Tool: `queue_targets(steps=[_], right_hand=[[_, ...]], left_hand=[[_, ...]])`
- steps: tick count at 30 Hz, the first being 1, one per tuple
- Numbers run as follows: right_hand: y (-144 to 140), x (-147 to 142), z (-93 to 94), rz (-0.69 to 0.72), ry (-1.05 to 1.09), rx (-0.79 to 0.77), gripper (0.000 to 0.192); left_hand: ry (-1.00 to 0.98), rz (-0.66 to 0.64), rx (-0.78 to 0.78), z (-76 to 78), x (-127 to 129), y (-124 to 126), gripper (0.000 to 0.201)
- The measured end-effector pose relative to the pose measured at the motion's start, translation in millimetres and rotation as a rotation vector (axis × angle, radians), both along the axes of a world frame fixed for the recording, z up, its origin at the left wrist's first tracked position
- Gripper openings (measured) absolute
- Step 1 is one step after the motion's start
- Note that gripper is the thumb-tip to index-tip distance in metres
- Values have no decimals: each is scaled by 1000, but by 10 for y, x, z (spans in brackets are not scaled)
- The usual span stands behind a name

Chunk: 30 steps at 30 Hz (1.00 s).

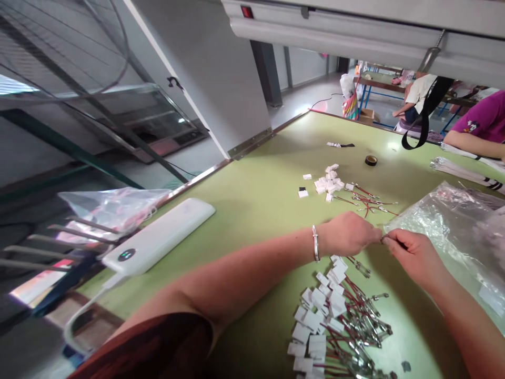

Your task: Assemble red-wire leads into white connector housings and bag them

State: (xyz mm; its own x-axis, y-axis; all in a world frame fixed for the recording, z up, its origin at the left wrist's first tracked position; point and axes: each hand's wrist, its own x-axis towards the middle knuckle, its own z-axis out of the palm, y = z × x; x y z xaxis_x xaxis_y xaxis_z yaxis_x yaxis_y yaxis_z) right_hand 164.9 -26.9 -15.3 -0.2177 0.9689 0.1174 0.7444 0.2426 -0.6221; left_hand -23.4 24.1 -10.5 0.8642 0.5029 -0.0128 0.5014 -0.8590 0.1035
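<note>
Left hand (347,234) curled, fingertips pinched together on a small part at the point where both hands meet; silver bracelet (315,243) on that wrist. Right hand (410,255) likewise pinching, thumb and forefinger closed on the same small piece (382,238) (too tiny to tell exactly what, likely one wire end). Held just above the green table (256,200), between the two sets of fingertips.

Directly below the fingers, toward the body: heap of finished leads (339,321), white connector housings with red wires and metal terminals. Beyond the fingers, farther away: smaller pile of white housings (329,184), loose red wires (369,199) just beside it. Still farther out: roll of dark tape (371,160). Right of the right-hand fingers, almost touching: crinkled clear plastic bag (445,221). Well left of the left-hand fingers: white power bank (158,237) with cable, near the table's edge. Far right corner: another person's arm in a purple sleeve (483,122).
</note>
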Motion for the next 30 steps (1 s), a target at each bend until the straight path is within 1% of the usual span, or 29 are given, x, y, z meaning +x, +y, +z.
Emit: queue_targets(steps=[2,3,5,6,7,8,9,10,11,12,13,15,17,18,20,22,25,27,28,30], right_hand=[[-8,-30,-3,-26,21,-20,37],[-9,-35,-19,-44,28,-18,37],[-1,-17,-72,-74,25,16,35],[7,2,-106,-82,13,42,33],[17,23,-141,-86,0,70,31],[28,44,-174,-84,-15,95,29],[37,60,-202,-73,-30,117,27],[45,71,-224,-52,-44,133,26],[48,74,-240,-25,-59,144,25],[48,70,-252,7,-79,154,24],[44,59,-262,37,-99,163,25],[25,24,-285,80,-132,178,26],[3,-18,-313,108,-165,182,27],[-5,-36,-324,117,-185,186,28],[-9,-51,-319,115,-218,210,28],[12,-7,-258,75,-220,254,29],[82,237,-46,-81,-232,285,29],[118,510,146,-208,-305,228,30],[120,660,246,-256,-353,185,31],[88,938,427,-331,-444,103,33]], left_hand=[[-18,-18,1,27,-13,18,24],[-67,-30,-21,46,-36,48,22],[-250,-47,-95,100,-126,158,20],[-374,-20,-134,134,-192,235,22],[-506,56,-163,169,-269,322,25],[-630,186,-177,201,-350,411,27],[-730,345,-182,225,-429,498,29],[-798,499,-185,238,-499,575,29],[-829,615,-193,237,-552,639,29],[-829,674,-202,218,-586,686,26],[-804,672,-206,182,-595,715,22],[-701,554,-163,70,-547,722,19],[-539,426,-42,-71,-440,683,22],[-443,387,22,-141,-380,657,23],[-268,375,118,-262,-282,617,24],[-176,406,164,-347,-231,609,21],[-168,384,201,-400,-223,640,19],[-221,365,203,-387,-227,654,20],[-270,380,178,-365,-227,652,21],[-403,455,77,-297,-231,628,24]])
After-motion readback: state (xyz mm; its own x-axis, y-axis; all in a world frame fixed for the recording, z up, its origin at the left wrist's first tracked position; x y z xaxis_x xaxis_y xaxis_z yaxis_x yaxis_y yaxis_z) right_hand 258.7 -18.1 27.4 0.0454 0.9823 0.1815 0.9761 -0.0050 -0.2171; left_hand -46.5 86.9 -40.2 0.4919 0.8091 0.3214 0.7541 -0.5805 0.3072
